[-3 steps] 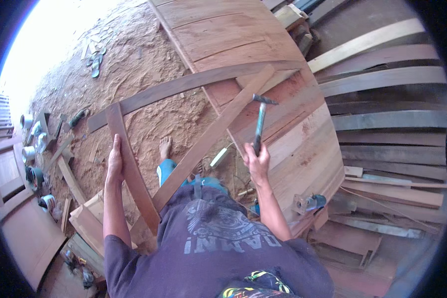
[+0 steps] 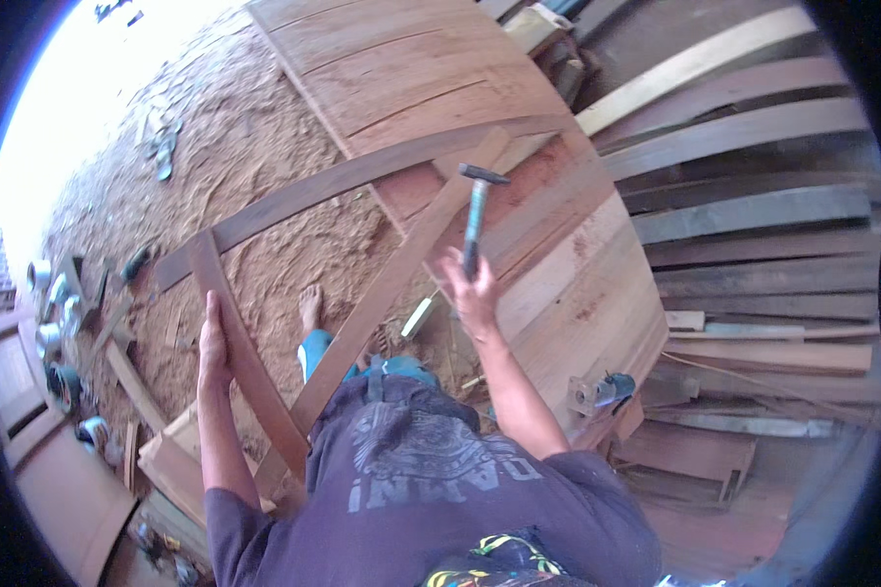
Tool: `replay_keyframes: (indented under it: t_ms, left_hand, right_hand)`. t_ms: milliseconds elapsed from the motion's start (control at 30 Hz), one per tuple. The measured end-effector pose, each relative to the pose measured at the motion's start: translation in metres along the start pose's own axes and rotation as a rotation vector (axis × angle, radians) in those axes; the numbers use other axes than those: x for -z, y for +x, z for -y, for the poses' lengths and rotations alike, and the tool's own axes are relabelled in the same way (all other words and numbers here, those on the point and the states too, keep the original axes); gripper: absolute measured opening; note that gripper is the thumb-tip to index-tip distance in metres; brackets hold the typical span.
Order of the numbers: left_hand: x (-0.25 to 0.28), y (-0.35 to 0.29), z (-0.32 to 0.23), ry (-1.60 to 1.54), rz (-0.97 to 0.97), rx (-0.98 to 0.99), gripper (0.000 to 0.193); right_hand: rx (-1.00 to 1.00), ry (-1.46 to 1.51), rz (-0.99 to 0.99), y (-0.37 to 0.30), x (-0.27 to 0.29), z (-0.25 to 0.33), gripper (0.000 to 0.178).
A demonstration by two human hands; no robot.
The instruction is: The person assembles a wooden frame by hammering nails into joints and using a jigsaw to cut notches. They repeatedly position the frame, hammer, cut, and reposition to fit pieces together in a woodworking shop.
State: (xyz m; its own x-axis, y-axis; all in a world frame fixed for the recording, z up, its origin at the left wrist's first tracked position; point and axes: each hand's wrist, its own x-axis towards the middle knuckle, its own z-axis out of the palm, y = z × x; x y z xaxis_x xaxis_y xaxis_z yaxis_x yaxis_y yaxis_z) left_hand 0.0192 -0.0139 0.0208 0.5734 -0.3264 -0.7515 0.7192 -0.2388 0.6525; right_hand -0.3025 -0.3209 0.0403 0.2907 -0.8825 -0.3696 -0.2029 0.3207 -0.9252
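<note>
Wooden frame [image 2: 250, 342] front and centre, three strips meeting at angles. Its dark long rail [image 2: 313, 186] reaches out over the sandy floor [image 2: 284, 254] at one end and over the planked worktop [image 2: 392, 68] at the other, while the near corner sits right up by the person's lap.

Here's the right hand [image 2: 475, 293], up off the wood, its grip closed on the low end of a hammer [image 2: 475, 210], lightly by the look of it, a finger or two loose. The head hangs in line with the diagonal strip [image 2: 401, 264]; from here I can't judge the gap. Over to the left hand [image 2: 215, 342]: fingers straight, laid along the outer edge of the left strip; whether that grip hooks around behind, I can't tell.

It looks like joint-tapping work, and doing it well means firming up that right hold first, then landing the face flat with short, even taps. A scrap block would spare the surface. Best to back the struck joint on the worktop, as the overhanging end could bounce. Left fingers should stay clear of the blow, and mind that bare foot [image 2: 310, 305] below!
</note>
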Motion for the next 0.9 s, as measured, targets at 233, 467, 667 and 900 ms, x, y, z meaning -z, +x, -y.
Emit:
replay_keyframes:
  t_ms: [233,467,667,900]
  left_hand:
    - [-0.006,-0.007,0.019,0.001,0.024,0.078,0.073]
    - [0.002,0.003,0.033,-0.006,0.061,-0.002,0.069]
    - [0.007,-0.018,0.021,0.028,0.014,-0.174,0.068]
    - [0.056,-0.019,0.035,-0.017,-0.009,-0.039,0.065]
  right_hand:
    - [0.062,-0.081,-0.033,0.030,-0.021,0.008,0.033]
    - [0.132,-0.066,-0.058,0.039,-0.015,0.004,0.035]
    - [0.075,0.076,-0.087,0.038,-0.022,0.015,0.037]
    - [0.305,-0.166,0.034,0.008,-0.035,0.035,0.033]
